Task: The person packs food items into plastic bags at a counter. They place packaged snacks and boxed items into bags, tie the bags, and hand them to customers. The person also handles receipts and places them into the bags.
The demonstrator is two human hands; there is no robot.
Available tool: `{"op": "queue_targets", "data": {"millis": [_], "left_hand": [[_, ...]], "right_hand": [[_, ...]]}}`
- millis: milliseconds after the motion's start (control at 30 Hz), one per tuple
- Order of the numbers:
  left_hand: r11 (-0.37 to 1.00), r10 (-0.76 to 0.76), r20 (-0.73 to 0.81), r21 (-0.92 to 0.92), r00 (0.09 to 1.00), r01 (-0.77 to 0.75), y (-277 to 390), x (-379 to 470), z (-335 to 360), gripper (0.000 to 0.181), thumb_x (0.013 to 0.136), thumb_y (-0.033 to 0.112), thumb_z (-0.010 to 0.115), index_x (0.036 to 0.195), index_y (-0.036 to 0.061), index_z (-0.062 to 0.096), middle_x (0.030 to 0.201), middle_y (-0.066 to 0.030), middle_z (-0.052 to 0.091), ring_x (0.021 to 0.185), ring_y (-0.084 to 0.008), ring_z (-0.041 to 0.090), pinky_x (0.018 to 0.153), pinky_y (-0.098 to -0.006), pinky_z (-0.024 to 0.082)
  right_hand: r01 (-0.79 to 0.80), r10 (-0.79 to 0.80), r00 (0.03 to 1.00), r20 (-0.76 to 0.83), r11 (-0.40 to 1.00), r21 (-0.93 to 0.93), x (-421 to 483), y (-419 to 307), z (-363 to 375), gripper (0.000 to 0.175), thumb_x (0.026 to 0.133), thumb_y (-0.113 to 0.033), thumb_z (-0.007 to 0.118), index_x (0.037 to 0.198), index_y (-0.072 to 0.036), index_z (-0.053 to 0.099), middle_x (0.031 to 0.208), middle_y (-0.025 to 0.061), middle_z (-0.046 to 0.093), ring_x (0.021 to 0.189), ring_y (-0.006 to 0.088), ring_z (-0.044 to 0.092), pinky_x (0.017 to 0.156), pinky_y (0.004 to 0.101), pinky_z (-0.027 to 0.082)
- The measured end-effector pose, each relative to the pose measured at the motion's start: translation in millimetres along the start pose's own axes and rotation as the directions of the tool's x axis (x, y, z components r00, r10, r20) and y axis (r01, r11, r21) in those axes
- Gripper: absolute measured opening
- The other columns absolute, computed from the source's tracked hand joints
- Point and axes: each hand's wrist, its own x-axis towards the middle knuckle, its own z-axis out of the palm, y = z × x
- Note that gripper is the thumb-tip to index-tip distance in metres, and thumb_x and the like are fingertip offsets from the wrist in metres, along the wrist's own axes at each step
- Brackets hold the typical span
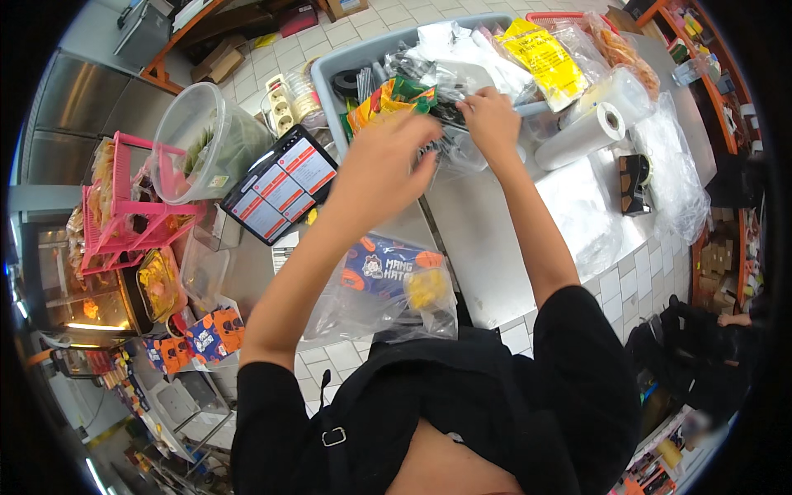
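Note:
My left hand [393, 164] is blurred, thumb and fingers curved, at the near side of a grey-blue plastic bin [323, 80]. Dark, thin pieces show between its thumb and fingers; whether it grips them is unclear. My right hand [497, 120] reaches over the bin's near rim, its fingertips close together at black and clear plastic items [455, 113]. What those fingers hold is hidden. A yellow, orange and green packet [390, 102] lies in the bin beside my left hand. Close to my body, a clear plastic bag [371, 303] holds a printed blue and orange box [396, 266] and something yellow.
A tablet [281, 185] leans left of my left forearm, by a clear tub [185, 148] and a pink rack [117, 210]. Rightward lie a plastic-film roll [575, 139], a tape dispenser [632, 185] and clear bags [671, 167]. A person's hand [734, 319] shows far right.

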Motion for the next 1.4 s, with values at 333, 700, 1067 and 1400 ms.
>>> {"op": "queue_targets", "data": {"millis": [333, 700, 1067, 1400], "left_hand": [[0.965, 0.242, 0.066, -0.122, 0.968, -0.233, -107.9, 93.0, 142.4, 0.026, 0.076, 0.011, 0.07, 0.098, 0.0038, 0.058, 0.091, -0.0146, 0.064, 0.088, -0.035, 0.062, 0.075, -0.0424, 0.049], [0.987, 0.159, 0.213, -0.033, 0.964, -0.156, -141.5, 98.4, 147.5, 0.017, 0.083, 0.014, 0.064, 0.099, 0.0063, 0.061, 0.091, -0.0151, 0.066, 0.089, -0.0347, 0.062, 0.077, -0.043, 0.048], [0.987, 0.139, 0.337, -0.12, 0.931, -0.104, -157.3, 90.1, 144.2, 0.017, 0.081, 0.013, 0.065, 0.097, 0.0103, 0.065, 0.09, -0.0093, 0.067, 0.086, -0.029, 0.064, 0.076, -0.0385, 0.05], [0.875, -0.444, 0.318, -0.049, 0.838, 0.482, 50.4, -157.1, -61.4, 0.08, 0.055, 0.047, 0.086, 0.116, 0.0077, 0.053, 0.106, -0.0139, 0.055, 0.102, -0.0335, 0.054, 0.087, -0.0408, 0.044]], "right_hand": [[0.019, -0.04, 0.998, 0.043, 0.913, 0.409, 5.1, 31.4, -37.9, 0.026, 0.094, -0.027, 0.055, 0.087, -0.004, 0.064, 0.08, 0.0114, 0.066, 0.073, 0.0292, 0.064, 0.064, 0.0436, 0.047], [0.056, -0.175, 0.951, 0.255, 0.909, 0.414, 7.6, 26.6, -43.2, 0.023, 0.092, -0.024, 0.058, 0.094, -0.002, 0.062, 0.073, 0.0222, 0.064, 0.07, 0.0415, 0.062, 0.064, 0.0469, 0.048], [-0.316, 0.284, 0.941, 0.185, 0.932, 0.178, -59.3, 6.2, -167.6, 0.018, 0.087, -0.015, 0.063, 0.101, -0.005, 0.068, 0.078, 0.0179, 0.068, 0.061, 0.0298, 0.065, 0.059, 0.0353, 0.05], [-0.343, 0.011, 0.929, 0.371, -0.359, 0.868, -180.8, 43.2, -202.7, 0.034, 0.081, 0.009, 0.064, 0.102, -0.014, 0.05, 0.092, 0.0048, 0.055, 0.086, 0.0223, 0.062, 0.079, 0.0379, 0.053]]}}
